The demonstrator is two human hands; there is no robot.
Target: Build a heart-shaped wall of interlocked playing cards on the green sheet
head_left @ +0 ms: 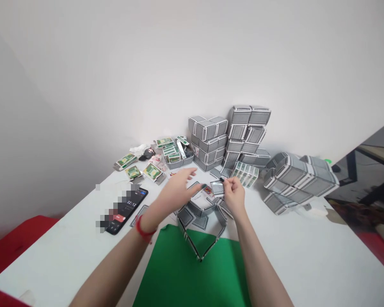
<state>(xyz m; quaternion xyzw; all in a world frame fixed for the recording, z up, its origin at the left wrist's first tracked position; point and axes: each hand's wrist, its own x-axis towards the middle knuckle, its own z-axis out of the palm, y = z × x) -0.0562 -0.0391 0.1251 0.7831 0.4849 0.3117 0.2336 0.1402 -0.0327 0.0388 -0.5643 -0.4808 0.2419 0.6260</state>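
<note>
My right hand [234,192] pinches a grey-backed playing card [217,188] between thumb and fingers, over the far part of the work area. To its left is my left hand [179,189], its fingers apart and nothing in them, with a red band on the wrist. Below both hands stands an angular frame of folded playing cards [200,245], partly on a green sheet [192,277]. Several loose cards lie in and around that frame, some partly hidden by my hands.
Stacked card blocks [208,143] and a taller card tower [248,132] stand against the wall. Another card structure [301,181] sits at right. Green-and-white card boxes [152,171] lie at back left, more boxes [245,174] behind my right hand. A phone [128,211] showing a timer lies left.
</note>
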